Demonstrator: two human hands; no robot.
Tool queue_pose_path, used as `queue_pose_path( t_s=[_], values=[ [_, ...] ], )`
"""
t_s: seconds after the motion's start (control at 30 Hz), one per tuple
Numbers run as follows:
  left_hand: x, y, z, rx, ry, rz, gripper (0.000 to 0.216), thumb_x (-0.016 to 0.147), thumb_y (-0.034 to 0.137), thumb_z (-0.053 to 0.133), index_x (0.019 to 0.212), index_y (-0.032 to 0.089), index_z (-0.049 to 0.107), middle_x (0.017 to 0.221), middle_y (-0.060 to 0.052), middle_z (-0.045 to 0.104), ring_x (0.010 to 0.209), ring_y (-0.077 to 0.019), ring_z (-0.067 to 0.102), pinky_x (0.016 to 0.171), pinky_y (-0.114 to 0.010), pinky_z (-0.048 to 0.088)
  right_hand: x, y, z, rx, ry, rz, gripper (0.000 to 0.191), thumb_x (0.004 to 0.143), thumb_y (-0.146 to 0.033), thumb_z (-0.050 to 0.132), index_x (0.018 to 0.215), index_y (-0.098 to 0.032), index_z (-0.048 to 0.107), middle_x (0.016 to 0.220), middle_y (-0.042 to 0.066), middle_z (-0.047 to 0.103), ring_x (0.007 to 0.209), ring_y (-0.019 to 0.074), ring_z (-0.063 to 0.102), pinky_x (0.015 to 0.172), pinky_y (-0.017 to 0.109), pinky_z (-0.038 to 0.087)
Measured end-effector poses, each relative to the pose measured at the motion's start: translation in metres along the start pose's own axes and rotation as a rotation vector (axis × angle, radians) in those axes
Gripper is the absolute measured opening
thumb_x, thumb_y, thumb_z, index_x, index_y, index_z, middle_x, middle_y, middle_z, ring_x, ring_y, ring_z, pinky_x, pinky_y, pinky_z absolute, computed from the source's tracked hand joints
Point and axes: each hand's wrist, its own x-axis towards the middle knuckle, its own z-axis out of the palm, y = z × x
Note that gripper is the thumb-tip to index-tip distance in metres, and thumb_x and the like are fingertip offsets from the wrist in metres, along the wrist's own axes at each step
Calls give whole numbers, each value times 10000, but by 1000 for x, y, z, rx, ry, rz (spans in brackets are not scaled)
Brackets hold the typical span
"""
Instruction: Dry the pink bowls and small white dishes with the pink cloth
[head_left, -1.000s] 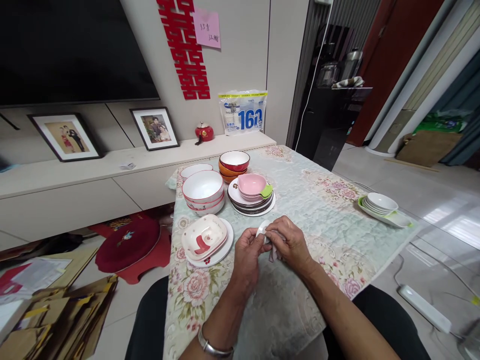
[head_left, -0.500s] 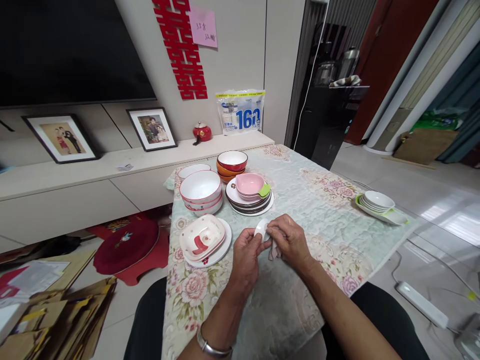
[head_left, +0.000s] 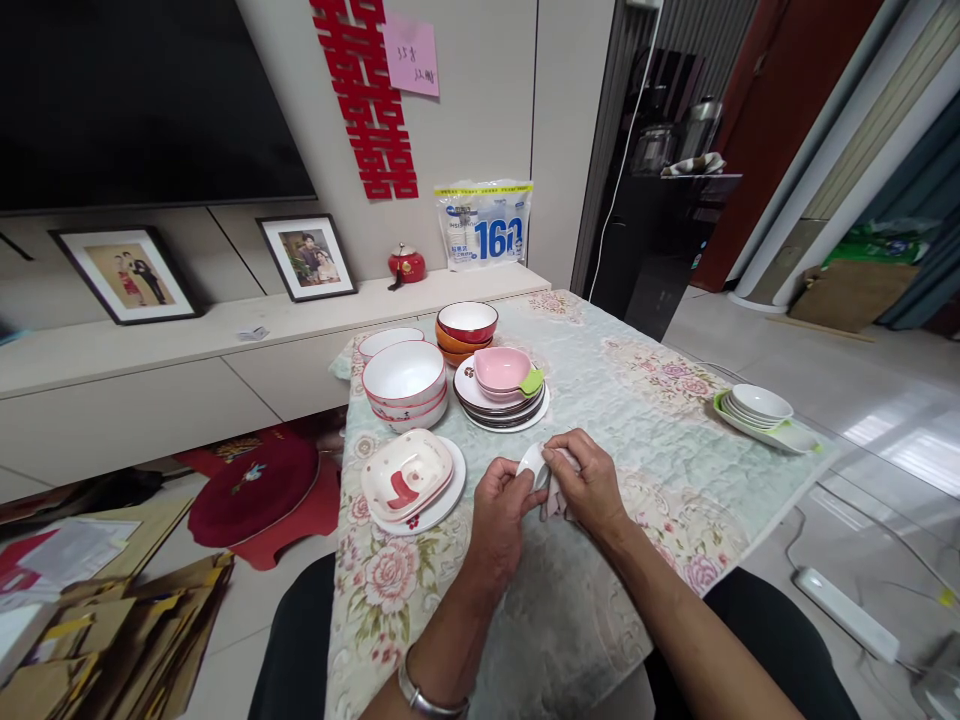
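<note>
Head view showed the left hand [head_left: 499, 500] pinching a small white dish [head_left: 531, 458] by its near edge, thumb on the face turned up toward the camera. The right hand [head_left: 591, 475] had its fingers closed around a bunched pale cloth [head_left: 556, 498] at the dish's other side; how much of the dish itself those fingers gripped could not be told. The dish was tilted above the near part of the flowered tablecloth [head_left: 675, 510], clear of the stacked plates [head_left: 466, 380] beyond it and of the square bowls [head_left: 412, 472] to the left.

The step looked like wiping the dish. Done well, it called for the left thumb and fingers to hold only the rim, firmly enough that the smooth-looking dish would not twist, while the cloth rubbed face and underside together. Turning the dish a little between strokes would bring the part beneath the left thumb within reach. Working low over the tablecloth seemed wise, since a slip there would meet fabric rather than other crockery.
</note>
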Motion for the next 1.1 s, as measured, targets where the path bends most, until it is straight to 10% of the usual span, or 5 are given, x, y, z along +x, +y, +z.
queue_pose_path(
  t_s=[0.2,1.1],
  values=[
    [-1,0,-1,29,-75,-2,311,696,334,788,939,153,718,943,-49,720,800,-167,668,734,-291,562,-1,-7,-1,39,-81,-117,104,921,-215,583,897,-232,682,824,38,645,827,195,613,748,325,504],
    [1,-2,-5,354,-138,156,136,749,258,674,809,179,767,891,-36,661,858,-193,591,757,-277,487,2,-1,-1,38,-25,-35,82,920,-228,593,894,-214,670,831,33,648,812,186,624,747,316,497]
  ],
)
